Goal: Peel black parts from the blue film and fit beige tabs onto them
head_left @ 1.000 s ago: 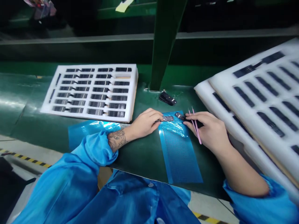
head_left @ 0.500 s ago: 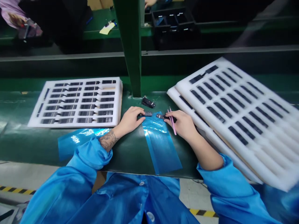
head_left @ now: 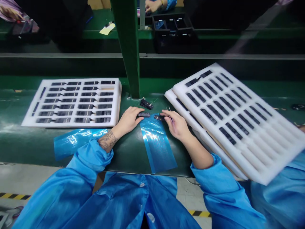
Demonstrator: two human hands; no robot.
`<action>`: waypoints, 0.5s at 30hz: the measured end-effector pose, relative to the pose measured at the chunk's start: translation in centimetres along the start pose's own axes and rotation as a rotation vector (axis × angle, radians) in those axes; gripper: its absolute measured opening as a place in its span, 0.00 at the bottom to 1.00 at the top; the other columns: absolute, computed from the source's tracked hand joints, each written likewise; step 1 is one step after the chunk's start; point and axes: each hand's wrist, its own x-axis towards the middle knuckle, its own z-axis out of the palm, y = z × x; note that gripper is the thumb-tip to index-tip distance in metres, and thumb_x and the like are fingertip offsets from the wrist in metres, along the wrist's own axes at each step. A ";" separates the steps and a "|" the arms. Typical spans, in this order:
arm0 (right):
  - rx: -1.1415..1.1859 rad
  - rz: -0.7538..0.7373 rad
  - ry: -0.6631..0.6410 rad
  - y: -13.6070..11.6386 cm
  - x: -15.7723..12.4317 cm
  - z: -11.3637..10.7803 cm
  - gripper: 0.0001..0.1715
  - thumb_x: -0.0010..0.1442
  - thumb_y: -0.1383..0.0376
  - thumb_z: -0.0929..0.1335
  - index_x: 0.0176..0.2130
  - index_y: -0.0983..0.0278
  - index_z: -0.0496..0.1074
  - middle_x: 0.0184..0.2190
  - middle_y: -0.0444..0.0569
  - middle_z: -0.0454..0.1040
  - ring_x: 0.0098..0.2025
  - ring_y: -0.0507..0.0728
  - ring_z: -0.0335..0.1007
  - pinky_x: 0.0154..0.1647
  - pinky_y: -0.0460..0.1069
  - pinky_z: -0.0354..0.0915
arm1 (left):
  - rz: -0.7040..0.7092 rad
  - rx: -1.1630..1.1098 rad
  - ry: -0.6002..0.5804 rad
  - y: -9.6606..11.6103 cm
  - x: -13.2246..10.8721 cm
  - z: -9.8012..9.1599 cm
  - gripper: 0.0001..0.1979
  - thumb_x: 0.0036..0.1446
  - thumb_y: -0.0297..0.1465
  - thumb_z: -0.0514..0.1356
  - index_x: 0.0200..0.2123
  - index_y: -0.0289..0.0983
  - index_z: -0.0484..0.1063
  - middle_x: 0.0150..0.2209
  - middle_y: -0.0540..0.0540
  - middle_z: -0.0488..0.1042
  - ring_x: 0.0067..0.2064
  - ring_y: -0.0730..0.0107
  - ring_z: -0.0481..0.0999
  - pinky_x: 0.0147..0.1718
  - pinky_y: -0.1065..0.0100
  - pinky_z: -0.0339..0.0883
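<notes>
My left hand (head_left: 130, 121) pinches a flat black part (head_left: 144, 114) between thumb and fingers, just above the green worktop. My right hand (head_left: 175, 124) is closed around pink tweezers (head_left: 173, 122), whose metal tips point away from me. Its fingertips also touch the end of a second black part (head_left: 159, 118) with a rounded tip. Between the hands, a strip of blue film (head_left: 158, 144) with rows of small dots lies on the worktop. A small pile of similar black parts (head_left: 146, 104) rests just beyond my left fingers.
A white foam tray (head_left: 33, 109) of slim black pieces stands at left, with another blue film (head_left: 76, 143) before it. Stacked foam trays (head_left: 238, 111) slant at right. A green post (head_left: 130, 54) rises behind. Across the bench are a black bin (head_left: 172, 25) and a co-worker's hand (head_left: 152, 5).
The view has shifted slightly. My right fingers have stretched forward over the black part, and the tweezers have turned within that hand. My left hand keeps its hold.
</notes>
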 end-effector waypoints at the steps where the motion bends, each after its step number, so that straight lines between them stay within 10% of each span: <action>1: 0.125 0.037 0.004 -0.1 -0.2 -0.1 0.28 0.73 0.50 0.60 0.61 0.62 0.71 0.44 0.54 0.82 0.43 0.58 0.78 0.47 0.57 0.75 | 0.008 -0.002 0.017 0.0 -0.4 0.0 0.16 0.67 0.33 0.60 0.55 0.36 0.72 0.54 0.40 0.75 0.56 0.56 0.72 0.58 0.53 0.68; 6: 0.627 0.287 0.027 -1.2 -1.3 -0.8 0.33 0.66 0.40 0.65 0.46 0.63 0.81 0.32 0.50 0.77 0.29 0.52 0.72 0.25 0.48 0.69 | 0.231 0.050 0.021 0.7 -1.9 0.6 0.14 0.65 0.42 0.63 0.48 0.41 0.77 0.61 0.39 0.71 0.62 0.51 0.68 0.59 0.48 0.64; 11: 0.666 0.512 -0.165 -2.5 -1.8 -1.2 0.19 0.52 0.53 0.80 0.38 0.64 0.83 0.26 0.48 0.81 0.27 0.54 0.78 0.29 0.49 0.75 | 0.318 0.052 -0.124 0.9 -2.3 1.6 0.19 0.63 0.45 0.64 0.52 0.42 0.78 0.61 0.41 0.73 0.65 0.46 0.66 0.58 0.47 0.63; 15: 0.515 0.417 -0.227 -2.9 -1.5 -0.9 0.17 0.50 0.57 0.81 0.39 0.61 0.84 0.35 0.50 0.84 0.34 0.57 0.81 0.38 0.51 0.78 | 0.310 0.022 -0.112 0.8 -2.1 2.0 0.15 0.65 0.42 0.63 0.51 0.42 0.79 0.56 0.44 0.77 0.64 0.48 0.67 0.57 0.47 0.63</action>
